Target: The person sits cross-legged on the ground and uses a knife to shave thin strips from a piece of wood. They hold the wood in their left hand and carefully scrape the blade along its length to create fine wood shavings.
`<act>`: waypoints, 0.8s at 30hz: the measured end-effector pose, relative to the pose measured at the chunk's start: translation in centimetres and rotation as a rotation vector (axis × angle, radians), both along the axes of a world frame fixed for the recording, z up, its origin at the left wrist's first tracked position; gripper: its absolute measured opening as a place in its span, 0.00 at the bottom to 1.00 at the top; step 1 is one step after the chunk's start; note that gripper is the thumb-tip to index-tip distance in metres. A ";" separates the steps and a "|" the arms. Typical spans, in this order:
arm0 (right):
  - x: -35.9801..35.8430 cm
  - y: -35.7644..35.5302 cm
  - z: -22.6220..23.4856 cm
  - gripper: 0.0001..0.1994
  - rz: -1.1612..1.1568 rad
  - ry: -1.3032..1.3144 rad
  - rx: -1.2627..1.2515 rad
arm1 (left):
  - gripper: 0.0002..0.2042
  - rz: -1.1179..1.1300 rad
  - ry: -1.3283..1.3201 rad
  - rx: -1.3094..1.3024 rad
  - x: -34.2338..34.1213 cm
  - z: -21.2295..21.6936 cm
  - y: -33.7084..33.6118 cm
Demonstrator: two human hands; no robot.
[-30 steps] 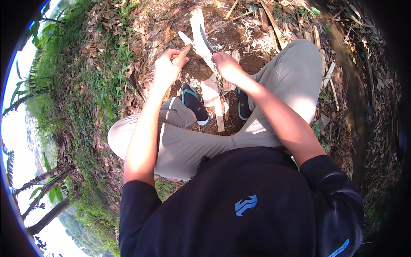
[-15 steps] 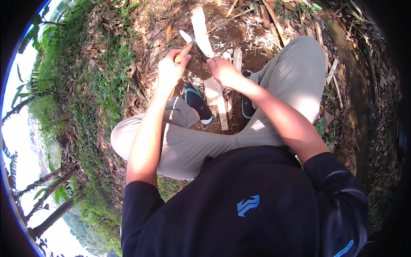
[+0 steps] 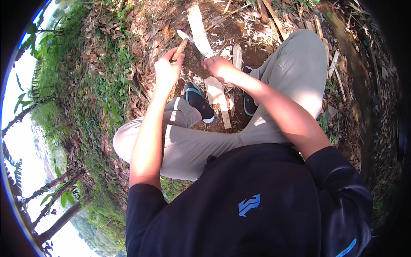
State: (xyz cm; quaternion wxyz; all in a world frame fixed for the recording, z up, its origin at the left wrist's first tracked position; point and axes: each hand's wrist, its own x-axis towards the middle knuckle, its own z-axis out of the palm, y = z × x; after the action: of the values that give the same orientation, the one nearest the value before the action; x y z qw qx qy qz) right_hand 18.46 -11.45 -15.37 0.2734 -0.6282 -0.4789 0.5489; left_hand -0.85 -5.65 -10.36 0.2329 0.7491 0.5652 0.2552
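Observation:
My left hand [image 3: 168, 69] is closed around a short brown stick of wood [image 3: 180, 49], its narrower end pointing up and away from me. In my right hand [image 3: 223, 69] is a knife [image 3: 198, 52], gripped by the handle. Its blade slants up to the left and crosses by the stick's far end; whether the edge touches the wood I cannot tell. The blade's tip end shines bright white in the sun. Both hands are held out above the ground, beyond my crossed lower leg.
Pale flat wood strips [image 3: 197, 25] and shavings lie on the brown soil ahead. My sandalled feet [image 3: 199, 103] are close below the hands. Longer sticks [image 3: 276, 21] rest at the far right; dry leaves and green plants [image 3: 107, 73] cover the left slope.
The stick has tilted more upright and shifted slightly left, its end now over the blade. My right hand has moved a little left with the knife.

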 end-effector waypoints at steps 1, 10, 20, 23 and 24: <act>-0.3 -0.4 -0.1 0.24 -0.016 -0.001 0.075 | 0.20 -0.012 -0.001 0.026 -0.1 -0.2 0.0; 1.0 -0.7 0.1 0.24 -0.117 -0.044 0.154 | 0.23 -0.011 0.048 -0.125 -0.3 0.2 -0.7; 0.9 -1.7 2.9 0.21 -0.058 -0.268 0.300 | 0.23 -0.010 0.026 -0.101 0.1 0.5 -1.1; 0.6 -1.8 2.8 0.20 -0.045 -0.347 0.338 | 0.24 -0.014 0.015 -0.049 0.4 0.1 -1.3; 0.5 -1.8 2.8 0.19 -0.042 -0.378 0.345 | 0.24 -0.014 0.017 -0.064 0.5 0.3 -1.4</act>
State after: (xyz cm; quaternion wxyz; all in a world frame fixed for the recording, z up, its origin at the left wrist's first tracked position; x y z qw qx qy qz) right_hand 18.98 -13.25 -12.61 0.2936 -0.6735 -0.5948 0.3262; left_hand -0.32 -7.08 -10.08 0.2537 0.7474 0.5696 0.2292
